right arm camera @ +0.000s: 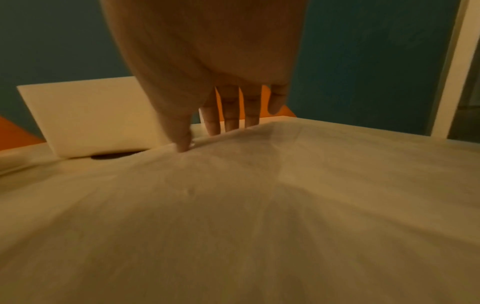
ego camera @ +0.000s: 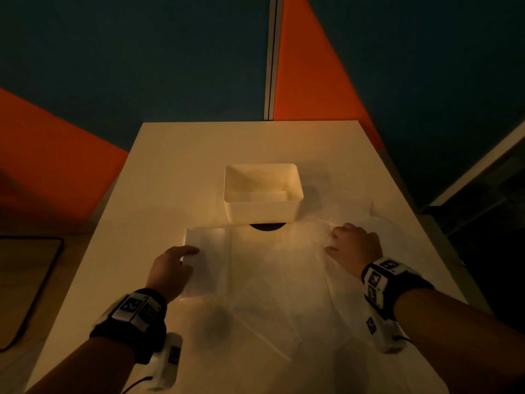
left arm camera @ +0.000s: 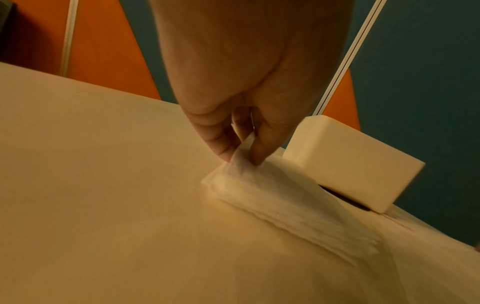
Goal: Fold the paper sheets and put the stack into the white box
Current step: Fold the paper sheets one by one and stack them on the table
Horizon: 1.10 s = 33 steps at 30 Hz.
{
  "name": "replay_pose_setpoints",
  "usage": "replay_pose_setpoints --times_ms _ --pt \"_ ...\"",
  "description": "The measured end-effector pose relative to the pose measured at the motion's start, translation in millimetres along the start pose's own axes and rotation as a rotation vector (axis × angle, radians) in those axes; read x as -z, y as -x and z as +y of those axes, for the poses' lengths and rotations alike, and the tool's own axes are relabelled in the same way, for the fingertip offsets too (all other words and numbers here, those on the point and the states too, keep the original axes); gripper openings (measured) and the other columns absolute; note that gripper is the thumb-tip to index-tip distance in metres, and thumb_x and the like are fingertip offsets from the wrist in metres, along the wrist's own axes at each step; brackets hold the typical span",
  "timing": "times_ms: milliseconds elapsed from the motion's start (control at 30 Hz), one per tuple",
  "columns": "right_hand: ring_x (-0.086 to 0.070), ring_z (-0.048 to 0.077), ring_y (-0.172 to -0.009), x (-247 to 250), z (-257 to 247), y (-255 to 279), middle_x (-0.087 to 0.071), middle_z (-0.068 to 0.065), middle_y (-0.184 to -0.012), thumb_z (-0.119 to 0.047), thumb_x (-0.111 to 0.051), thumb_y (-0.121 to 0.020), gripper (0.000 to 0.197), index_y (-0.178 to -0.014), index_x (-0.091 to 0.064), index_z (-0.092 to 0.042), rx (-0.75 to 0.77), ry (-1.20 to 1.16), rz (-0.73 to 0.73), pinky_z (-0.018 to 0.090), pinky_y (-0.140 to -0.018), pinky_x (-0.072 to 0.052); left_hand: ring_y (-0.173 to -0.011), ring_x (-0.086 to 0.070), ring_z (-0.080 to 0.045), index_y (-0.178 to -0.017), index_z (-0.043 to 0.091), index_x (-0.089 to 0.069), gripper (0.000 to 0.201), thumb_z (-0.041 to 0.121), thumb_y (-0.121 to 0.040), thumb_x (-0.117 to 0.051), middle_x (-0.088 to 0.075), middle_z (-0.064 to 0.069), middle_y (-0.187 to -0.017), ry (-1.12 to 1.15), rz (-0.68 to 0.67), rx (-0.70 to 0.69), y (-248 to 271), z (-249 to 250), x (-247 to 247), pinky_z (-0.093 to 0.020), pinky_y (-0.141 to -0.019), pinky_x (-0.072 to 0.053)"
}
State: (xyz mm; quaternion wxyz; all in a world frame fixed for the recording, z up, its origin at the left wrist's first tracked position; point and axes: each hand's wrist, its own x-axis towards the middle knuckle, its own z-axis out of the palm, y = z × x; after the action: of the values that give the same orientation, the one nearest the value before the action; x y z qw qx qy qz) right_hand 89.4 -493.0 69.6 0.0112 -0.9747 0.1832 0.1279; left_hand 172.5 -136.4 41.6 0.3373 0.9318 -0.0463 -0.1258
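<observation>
Dim, warm light. White box (ego camera: 262, 194) sits on the worktop (ego camera: 176, 155) at about 12 o'clock from the hands, open side up; a pale flat piece lies on its floor, too dim to identify. A dark round spot (ego camera: 267, 226) shows on the worktop at the box's near edge, partly under it.

Folded stack (ego camera: 207, 260) lies at 7 o'clock from the box, just beside its near-left corner, not touching as far as the head view shows. Left hand (ego camera: 170, 270) is on the stack's left edge. In the left wrist view its fingers (left arm camera: 224, 144) and thumb pinch the stack's far-left corner (left arm camera: 240, 159) and lift it slightly off the worktop; the rest of the stack lies flat.

A large thin sheet (ego camera: 284, 280) is spread flat over the near and right part of the worktop, from the stack across to the right edge, with creases visible. Right hand (ego camera: 355, 248) is at 4 o'clock from the box, on the sheet's far edge. Right wrist view: thumb (right arm camera: 184, 142) tip presses on the sheet; the other fingers (right arm camera: 231, 115) are straight, slightly spread, reaching down past the far edge. Cannot tell whether they are under the sheet or only behind it.

Both wrists carry tracker bands (ego camera: 133, 307) with black-and-white markers.
</observation>
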Motion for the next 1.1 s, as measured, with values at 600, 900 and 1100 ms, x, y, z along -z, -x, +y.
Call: replay_pose_setpoints --times_ms 600,900,1100 --pt "-0.057 0.023 -0.109 1 -7 4 -0.062 0.002 -0.117 -0.018 -0.048 -0.091 0.027 -0.115 -0.06 -0.019 0.005 -0.1 0.11 0.033 -0.092 -0.037 -0.093 -0.06 -0.027 -0.115 0.015 -0.066 0.043 -0.005 -0.078 -0.056 -0.059 -0.012 -0.123 0.01 -0.003 0.011 2 1 1 -0.028 -0.084 -0.044" --pt "-0.063 0.028 -0.093 15 -16 15 -0.069 0.006 -0.101 -0.011 -0.057 -0.085 0.019 -0.102 -0.066 -0.012 0.044 -0.353 0.271 0.035 -0.085 -0.046 -0.097 -0.06 -0.029 -0.115 0.017 -0.065 0.042 -0.002 -0.079 -0.059 -0.057 -0.012 -0.123 0.006 -0.011 0.028 2 0 -1 -0.031 -0.087 -0.045" --pt "-0.061 0.022 -0.102 12 -25 20 -0.067 -0.001 -0.11 -0.017 -0.056 -0.086 0.028 -0.113 -0.058 -0.02 0.104 -0.275 0.144 0.031 -0.09 -0.043 -0.1 -0.058 -0.03 -0.116 0.016 -0.065 0.042 -0.001 -0.078 -0.06 -0.056 -0.013 -0.124 -0.01 -0.013 0.028 1 0 -1 -0.032 -0.088 -0.044"
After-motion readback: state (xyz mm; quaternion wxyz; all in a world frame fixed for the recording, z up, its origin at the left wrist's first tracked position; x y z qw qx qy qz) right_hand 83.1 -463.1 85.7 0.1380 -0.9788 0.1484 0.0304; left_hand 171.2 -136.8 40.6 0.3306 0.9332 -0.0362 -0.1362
